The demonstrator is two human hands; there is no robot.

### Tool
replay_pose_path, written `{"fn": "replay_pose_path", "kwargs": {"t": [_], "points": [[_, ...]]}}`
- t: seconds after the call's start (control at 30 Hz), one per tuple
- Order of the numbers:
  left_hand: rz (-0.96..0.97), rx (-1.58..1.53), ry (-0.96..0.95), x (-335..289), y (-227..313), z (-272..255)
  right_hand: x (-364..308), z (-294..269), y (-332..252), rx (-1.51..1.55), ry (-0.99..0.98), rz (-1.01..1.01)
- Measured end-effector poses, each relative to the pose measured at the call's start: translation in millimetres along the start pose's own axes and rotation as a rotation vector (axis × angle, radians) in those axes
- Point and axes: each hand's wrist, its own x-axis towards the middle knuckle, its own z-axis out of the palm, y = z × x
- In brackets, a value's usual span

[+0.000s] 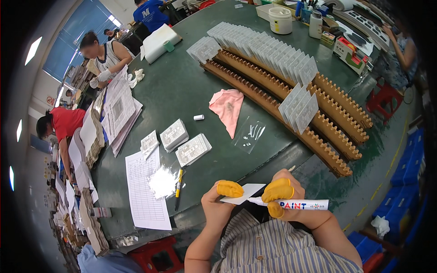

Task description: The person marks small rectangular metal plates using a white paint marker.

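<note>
My left hand [221, 205], with a yellow rubber cot on its thumb, pinches a small white card [245, 192] close to my chest. My right hand [287, 196], wearing yellow cots on thumb and forefinger, grips a white marker pen [298, 204] with its tip at the card's right edge. Both hands hover at the near edge of the dark green table [182, 91].
On the table lie stacks of white moulded plates [193, 149], a printed sheet [144, 187], a black-and-yellow pen [179, 183], a pink cloth [227, 107], a clear bag [250, 134] and slotted cardboard racks [291, 98] holding several white plates. Other people work at the far left.
</note>
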Motion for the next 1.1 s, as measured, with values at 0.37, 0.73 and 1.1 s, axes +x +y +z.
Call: {"fn": "replay_pose_path", "kwargs": {"t": [0.37,0.73,1.1], "points": [[-0.003,-0.108,0.090,0,3,-9,10,-4,6,-0.225,-0.018,0.055],[0.099,-0.383,0.055,15,9,-23,5,1,14,-0.309,0.058,0.143],[0.250,0.221,-0.006,34,18,-38,6,0,31,-0.218,0.087,0.080]]}}
